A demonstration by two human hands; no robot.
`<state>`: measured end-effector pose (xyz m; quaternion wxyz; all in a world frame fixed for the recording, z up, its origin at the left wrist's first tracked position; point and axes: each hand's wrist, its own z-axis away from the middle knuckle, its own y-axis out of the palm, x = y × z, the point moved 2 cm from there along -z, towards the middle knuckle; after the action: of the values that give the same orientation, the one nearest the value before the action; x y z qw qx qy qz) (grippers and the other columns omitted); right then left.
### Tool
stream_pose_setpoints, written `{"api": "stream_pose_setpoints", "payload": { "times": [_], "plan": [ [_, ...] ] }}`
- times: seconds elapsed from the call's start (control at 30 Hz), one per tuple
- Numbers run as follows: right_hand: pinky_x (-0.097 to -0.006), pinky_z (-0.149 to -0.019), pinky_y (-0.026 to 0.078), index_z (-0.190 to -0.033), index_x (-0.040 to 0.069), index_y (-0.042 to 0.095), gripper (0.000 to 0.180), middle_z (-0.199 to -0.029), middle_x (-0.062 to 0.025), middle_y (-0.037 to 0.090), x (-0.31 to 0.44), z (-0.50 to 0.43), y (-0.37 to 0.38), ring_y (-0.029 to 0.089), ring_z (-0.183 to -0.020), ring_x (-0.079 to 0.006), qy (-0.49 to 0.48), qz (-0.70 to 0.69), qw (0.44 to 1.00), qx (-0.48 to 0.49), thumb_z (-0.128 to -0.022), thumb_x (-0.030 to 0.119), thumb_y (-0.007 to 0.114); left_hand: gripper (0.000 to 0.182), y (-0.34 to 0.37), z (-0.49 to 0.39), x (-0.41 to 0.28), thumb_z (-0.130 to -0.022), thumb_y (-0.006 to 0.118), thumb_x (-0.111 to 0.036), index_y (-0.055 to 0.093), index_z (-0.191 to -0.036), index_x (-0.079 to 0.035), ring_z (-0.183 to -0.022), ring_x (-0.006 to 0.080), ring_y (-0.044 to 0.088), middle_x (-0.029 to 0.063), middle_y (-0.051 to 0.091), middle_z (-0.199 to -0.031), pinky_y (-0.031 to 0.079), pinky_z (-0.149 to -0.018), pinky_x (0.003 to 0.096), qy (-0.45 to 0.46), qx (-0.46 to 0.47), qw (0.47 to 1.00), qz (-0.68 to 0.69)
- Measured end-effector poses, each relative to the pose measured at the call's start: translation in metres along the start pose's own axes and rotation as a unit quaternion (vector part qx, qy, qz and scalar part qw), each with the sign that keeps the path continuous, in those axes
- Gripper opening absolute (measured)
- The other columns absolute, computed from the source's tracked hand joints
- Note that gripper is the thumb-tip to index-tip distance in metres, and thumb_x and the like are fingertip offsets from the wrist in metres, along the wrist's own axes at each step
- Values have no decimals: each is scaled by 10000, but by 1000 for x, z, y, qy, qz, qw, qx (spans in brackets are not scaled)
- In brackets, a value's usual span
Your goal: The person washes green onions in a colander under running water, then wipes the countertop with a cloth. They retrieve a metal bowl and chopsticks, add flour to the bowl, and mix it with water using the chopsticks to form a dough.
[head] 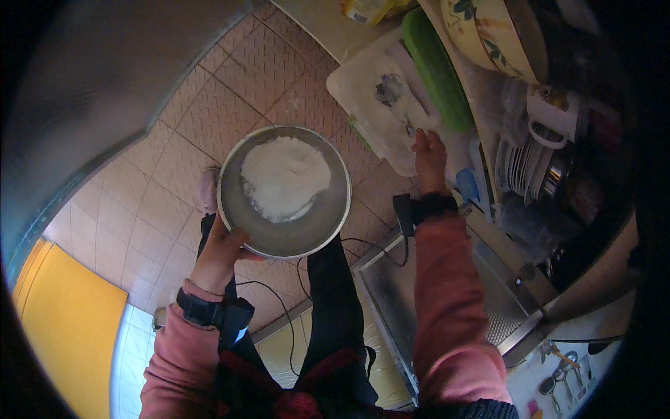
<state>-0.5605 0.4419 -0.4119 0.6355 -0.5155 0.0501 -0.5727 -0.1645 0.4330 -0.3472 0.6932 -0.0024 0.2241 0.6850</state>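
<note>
My left hand (222, 251) grips the near-left rim of a round metal bowl (282, 243), thumb over the edge. A mound of white powder, like flour (285, 178), lies in the bowl. The bowl is held above the tiled floor, in front of my legs. My right hand (432, 162) is off to the right, over the near edge of a pale board or tray (361, 78). Its fingers are partly bent, and whether they touch anything is unclear. A long green gourd-like vegetable (437, 68) lies along the board's right side.
Beyond the right hand, a shelf holds patterned bowls (487, 36), a white mug (555, 115) and upright plates (523, 167). Spoons (562, 382) hang at lower right. A dark cable (285, 309) loops past my legs. A yellow panel (68, 324) is at lower left.
</note>
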Motion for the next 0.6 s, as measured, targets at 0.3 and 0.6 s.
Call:
{"api": "stream_pose_setpoints", "payload": {
  "times": [0.3, 0.6],
  "plan": [
    [-440, -734, 496, -1110, 12, 513, 445, -1025, -160, 562, 55, -46, -2, 554, -941, -350, -329, 489, 789, -174, -735, 186, 677, 607, -13, 3, 4, -855, 438, 18, 223, -1413, -82, -960, 259, 619, 133, 515, -1210, 591, -660, 330, -3, -10, 1000, 14],
    [-439, -710, 504, -1036, 13, 511, 439, -1004, -175, 553, 52, 30, -5, 586, -888, -351, -297, 413, 861, 3, -655, 107, 710, 645, -18, 10, 4, -834, 434, 17, 188, -1422, -85, -961, 261, 618, 137, 507, -1211, 592, -655, 324, -13, -2, 1000, 12]
  ]
}}
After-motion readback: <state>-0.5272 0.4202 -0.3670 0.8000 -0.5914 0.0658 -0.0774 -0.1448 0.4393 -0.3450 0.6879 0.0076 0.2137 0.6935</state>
